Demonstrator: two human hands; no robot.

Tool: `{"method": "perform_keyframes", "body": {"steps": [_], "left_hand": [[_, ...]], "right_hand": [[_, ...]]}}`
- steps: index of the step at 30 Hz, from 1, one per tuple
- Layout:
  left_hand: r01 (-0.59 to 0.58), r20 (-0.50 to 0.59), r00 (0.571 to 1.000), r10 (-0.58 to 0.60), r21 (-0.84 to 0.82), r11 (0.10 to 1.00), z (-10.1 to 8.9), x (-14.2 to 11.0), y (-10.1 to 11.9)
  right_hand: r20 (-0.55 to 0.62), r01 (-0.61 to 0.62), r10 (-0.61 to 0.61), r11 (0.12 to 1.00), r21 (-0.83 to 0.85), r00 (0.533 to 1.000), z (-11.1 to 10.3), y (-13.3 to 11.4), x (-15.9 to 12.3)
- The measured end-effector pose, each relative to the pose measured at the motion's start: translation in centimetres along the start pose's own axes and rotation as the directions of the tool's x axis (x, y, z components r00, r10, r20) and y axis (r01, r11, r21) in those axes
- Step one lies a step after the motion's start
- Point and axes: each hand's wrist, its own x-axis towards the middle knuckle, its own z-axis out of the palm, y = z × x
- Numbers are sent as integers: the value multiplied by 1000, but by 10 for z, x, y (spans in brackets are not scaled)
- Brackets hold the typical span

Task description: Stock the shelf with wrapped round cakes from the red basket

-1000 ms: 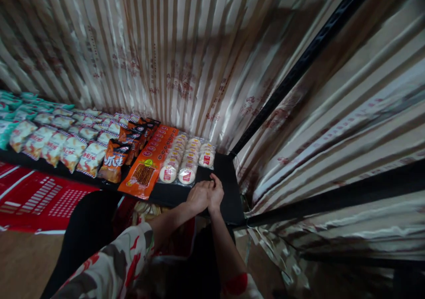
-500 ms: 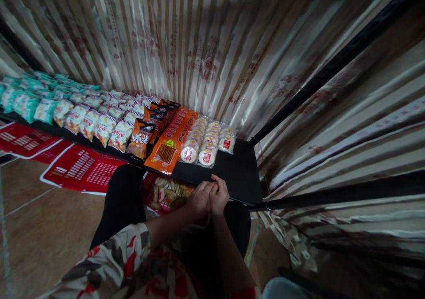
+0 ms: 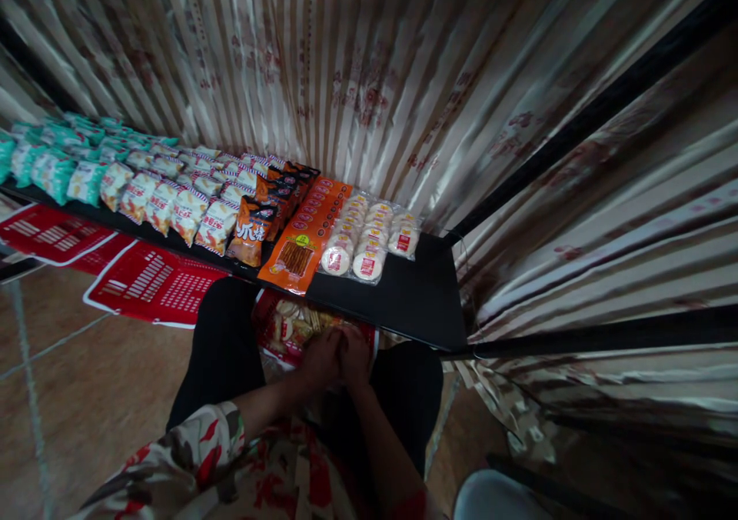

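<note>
My left hand (image 3: 323, 358) and my right hand (image 3: 354, 357) are together between my knees, touching each other, with their fingers closed. Whatever they may hold is hidden in the dark. Just beyond and below them is a red-edged bag (image 3: 266, 305) with several wrapped round crackers (image 3: 294, 322) in it. Above my hands, on a black shelf (image 3: 415, 293), stand rows of packed white crackers (image 3: 367, 265). Beside these lies a flat orange snack packet (image 3: 314, 216).
Orange-and-black snack bags (image 3: 252, 231), white snack bags (image 3: 187, 216) and teal snack bags (image 3: 51, 174) line the shelf leftward. Red printed sheets (image 3: 153, 281) hang below its front edge. A striped curtain (image 3: 369, 66) and a black pole (image 3: 536, 147) enclose the shelf. A pale round object (image 3: 496, 497) sits at lower right.
Both hands have moved down and left, away from the shelf edge and over the bag, staying together. The view has shifted slightly; the shelf goods look the same.
</note>
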Motion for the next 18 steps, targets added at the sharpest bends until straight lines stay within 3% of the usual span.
{"method": "perform_keyframes", "body": {"steps": [6,11,18], "left_hand": [[142,105,984,-143,15,990,-6,9,-21],[399,127,908,-399,28,917,-14,26,-44],[541,119,837,-535,-23,841,-14,39,-76]], "right_hand": [[243,-191,208,977,-91,948,20,-2,3],[359,-260,246,966,-10,900,34,-15,8],[499,-387,284,915,113,819,59,-18,16]]}}
